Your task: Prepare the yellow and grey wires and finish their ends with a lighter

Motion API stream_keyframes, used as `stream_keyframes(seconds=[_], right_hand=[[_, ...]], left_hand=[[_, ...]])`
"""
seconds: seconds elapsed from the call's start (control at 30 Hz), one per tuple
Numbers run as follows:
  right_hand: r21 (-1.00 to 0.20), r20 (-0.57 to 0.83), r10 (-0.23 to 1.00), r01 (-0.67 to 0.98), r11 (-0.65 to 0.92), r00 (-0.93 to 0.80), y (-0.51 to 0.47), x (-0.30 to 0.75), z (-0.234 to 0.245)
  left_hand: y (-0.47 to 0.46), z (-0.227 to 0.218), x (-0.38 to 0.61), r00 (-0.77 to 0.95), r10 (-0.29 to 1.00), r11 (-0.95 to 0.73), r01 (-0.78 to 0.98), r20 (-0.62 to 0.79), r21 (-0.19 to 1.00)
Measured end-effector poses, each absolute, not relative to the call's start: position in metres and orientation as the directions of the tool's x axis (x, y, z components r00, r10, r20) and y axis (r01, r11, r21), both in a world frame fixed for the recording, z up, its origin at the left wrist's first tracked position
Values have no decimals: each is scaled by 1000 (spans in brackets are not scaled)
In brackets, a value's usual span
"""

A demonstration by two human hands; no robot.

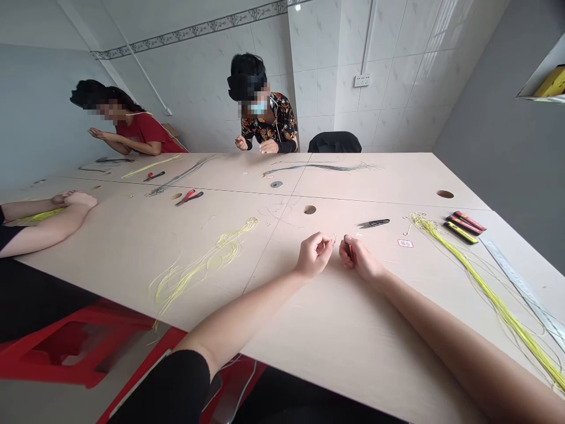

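Note:
Both my hands rest on the pale table (335,330) close together. My left hand (314,253) is closed in a pinch on a thin thread or small hook at its fingertips. My right hand (358,257) is closed around a small dark red tool. A bundle of yellow threads (481,282) runs along the table to the right of my right arm. Another loose bunch of yellow threads (207,259) lies to the left. Black snips (374,223) lie just beyond my right hand.
Red and black lighters or cutters (464,225) and a metal ruler (521,285) lie at the right. Two people sit at the far side; another person's arms (48,221) rest at the left. Pliers (189,196), grey thread bundles (322,167) and cable holes (309,209) are further off.

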State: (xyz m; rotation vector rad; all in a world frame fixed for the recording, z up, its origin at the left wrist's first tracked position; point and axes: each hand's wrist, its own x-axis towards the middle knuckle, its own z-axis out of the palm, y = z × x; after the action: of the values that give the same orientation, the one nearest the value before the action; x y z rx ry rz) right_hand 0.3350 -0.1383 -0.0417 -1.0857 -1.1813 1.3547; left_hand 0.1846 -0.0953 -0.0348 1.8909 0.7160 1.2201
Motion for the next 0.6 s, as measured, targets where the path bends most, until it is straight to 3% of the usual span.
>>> stream_keyframes(seconds=[0.17,0.6], right_hand=[[-998,4,998,-68,0,-68,-140,328,-43],[-998,-27,999,-52,-30,-43,-141,326,-39]], left_hand=[[-96,-35,185,392,709,-637,-1,586,771],[-101,-32,186,402,644,-699,-38,651,714]])
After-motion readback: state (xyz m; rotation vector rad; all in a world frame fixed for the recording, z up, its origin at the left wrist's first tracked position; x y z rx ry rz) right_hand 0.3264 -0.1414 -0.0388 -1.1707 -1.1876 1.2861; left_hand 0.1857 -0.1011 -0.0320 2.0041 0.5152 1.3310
